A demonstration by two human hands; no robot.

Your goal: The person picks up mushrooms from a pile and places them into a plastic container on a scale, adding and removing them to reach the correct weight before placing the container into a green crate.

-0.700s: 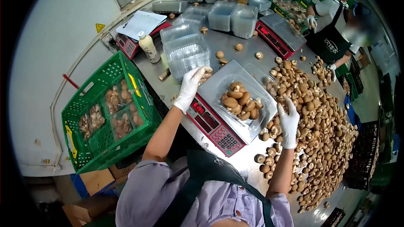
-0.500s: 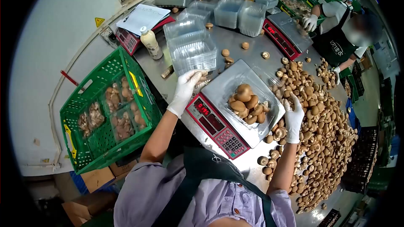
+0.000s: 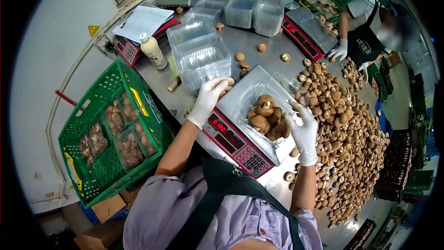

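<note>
A clear plastic tray [image 3: 279, 144] holding several brown mushrooms [image 3: 266, 116] rests on the plate of a red digital scale [image 3: 238, 141], whose display reads 0180. My right hand [image 3: 303, 132], white-gloved, reaches over the tray's right side with fingertips at the mushrooms; thumb and forefinger are apart. At the scale's far left corner, my left hand [image 3: 210, 99], also gloved, has its fingers closed over a mushroom [image 3: 226, 91], partly hidden beneath them. Just beyond it stands a stack of empty clear trays [image 3: 203, 65].
A large heap of mushrooms [image 3: 347, 148] covers the table at right. On the left, a green crate [image 3: 88, 97] holds filled packs. A bottle [image 3: 152, 53], a notebook [image 3: 143, 22] and more tray stacks [image 3: 241, 11] stand farther back. A gloved co-worker [image 3: 363, 41] works by a second scale [image 3: 303, 34].
My right hand has moved left and inward over the tray's mushrooms. The display has dropped from 0195 to 0180. The co-worker's hand has come down from the second scale toward the heap.
</note>
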